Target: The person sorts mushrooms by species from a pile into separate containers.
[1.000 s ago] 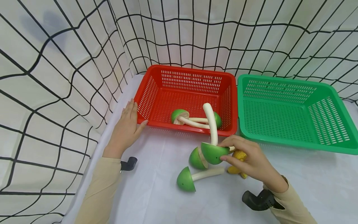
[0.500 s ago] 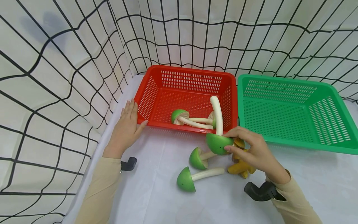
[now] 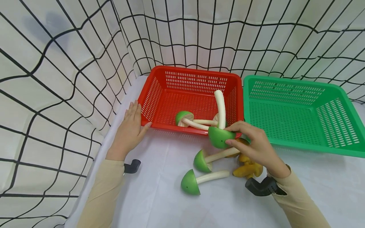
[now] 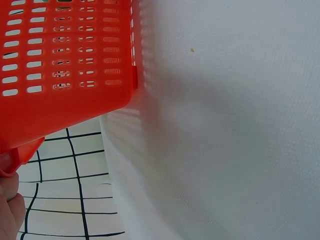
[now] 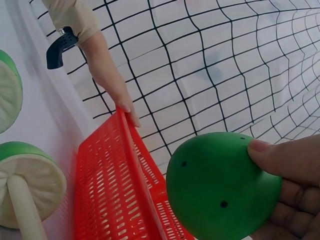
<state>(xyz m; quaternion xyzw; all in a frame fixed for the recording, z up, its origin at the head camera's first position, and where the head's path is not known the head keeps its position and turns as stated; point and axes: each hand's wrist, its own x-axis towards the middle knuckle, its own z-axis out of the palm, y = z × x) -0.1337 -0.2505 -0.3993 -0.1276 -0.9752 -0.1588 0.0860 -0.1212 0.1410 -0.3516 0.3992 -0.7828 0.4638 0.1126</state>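
My right hand point(image 3: 253, 143) pinches a green-capped mushroom point(image 3: 220, 137) by the cap, its white stem pointing up, at the red basket's front right rim. In the right wrist view, thumb and fingers hold the dotted green cap point(image 5: 222, 187). My left hand point(image 3: 129, 134) rests with straight fingers on the left front corner of the red basket point(image 3: 188, 98). Inside that basket, near the front, lie two green-capped mushrooms point(image 3: 183, 117). Two more green mushrooms point(image 3: 190, 182) lie on the table in front. Beside them are yellow-brown mushrooms point(image 3: 247, 167), partly hidden by my right hand.
A green basket point(image 3: 285, 123) stands to the right, right beside the red one. Black netting point(image 3: 211, 34) over white cloth rises behind the baskets and along the left. A white cloth point(image 3: 159, 202) covers the table.
My right hand has moved the held green mushroom away from me, up to the red basket's front rim. More of the yellow-brown mushrooms now shows. The left hand stays put.
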